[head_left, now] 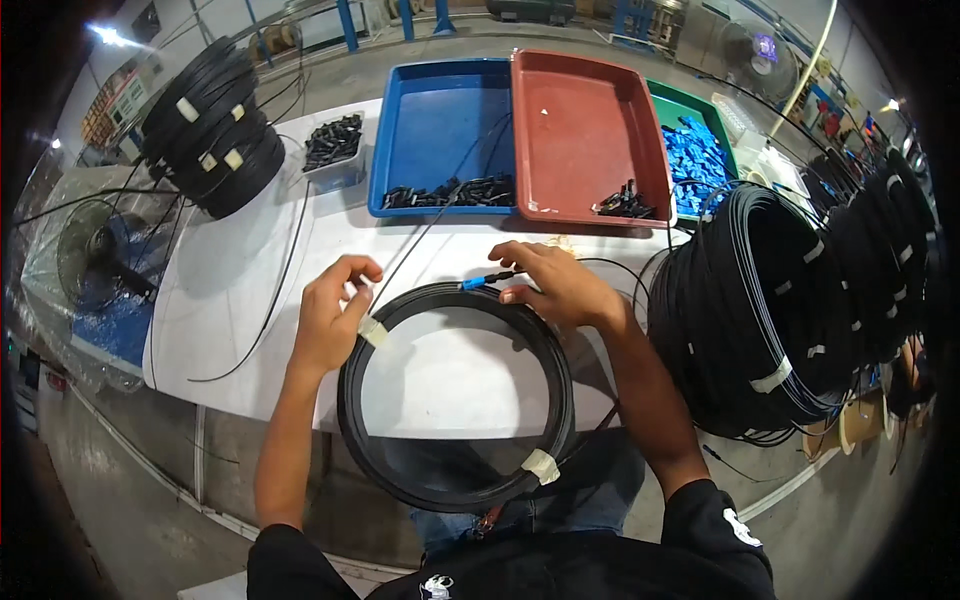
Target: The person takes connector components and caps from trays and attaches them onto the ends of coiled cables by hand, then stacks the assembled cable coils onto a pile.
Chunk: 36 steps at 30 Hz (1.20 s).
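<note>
A big round ring of thin black cable lies over the near edge of the white flat table, above the person's lap. At its 12 o'clock is a small blue plastic plug with a thin black tail. The right hand is at 1 o'clock, fingers bent around the tail; I cannot tell if they pinch it. The left hand is at 10 o'clock, half open, with nothing seen in it, beside a bit of pale sticky tape. The step looks like minding the plug end, on a ring that is already taped. Next seems to call for a soft, sure pinch on the tail, with the left hand to steady the ring.
</note>
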### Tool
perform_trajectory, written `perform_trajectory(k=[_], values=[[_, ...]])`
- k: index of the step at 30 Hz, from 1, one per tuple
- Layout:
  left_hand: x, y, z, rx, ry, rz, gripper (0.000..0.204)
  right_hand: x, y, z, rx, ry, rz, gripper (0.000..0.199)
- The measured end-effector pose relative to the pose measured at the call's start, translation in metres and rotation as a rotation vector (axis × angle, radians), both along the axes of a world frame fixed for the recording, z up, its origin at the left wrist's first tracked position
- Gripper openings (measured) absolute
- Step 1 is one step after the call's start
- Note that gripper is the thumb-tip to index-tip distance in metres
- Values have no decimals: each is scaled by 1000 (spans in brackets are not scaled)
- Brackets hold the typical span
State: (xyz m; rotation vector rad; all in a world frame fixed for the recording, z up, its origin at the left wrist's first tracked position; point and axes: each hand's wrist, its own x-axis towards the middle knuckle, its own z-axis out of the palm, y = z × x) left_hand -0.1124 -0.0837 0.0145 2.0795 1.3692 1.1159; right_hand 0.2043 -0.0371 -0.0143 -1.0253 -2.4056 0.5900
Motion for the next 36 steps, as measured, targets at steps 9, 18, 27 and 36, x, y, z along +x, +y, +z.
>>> perform_trajectory(k=[9,18,27,36], values=[[-26,-59,-48,-275,-188,24,86,-20,-69,42,112,20,315,75],[-24,-64,-59,-325,-639,-39,66,-43,-211,-26,680,-168,58,56],[-46,-87,-56,-357,-1634,-559,74,-42,-222,31,803,154,95,59],[43,-228,-101,-87,-1644,-351,34,-62,-232,122,339,992,-168,43]])
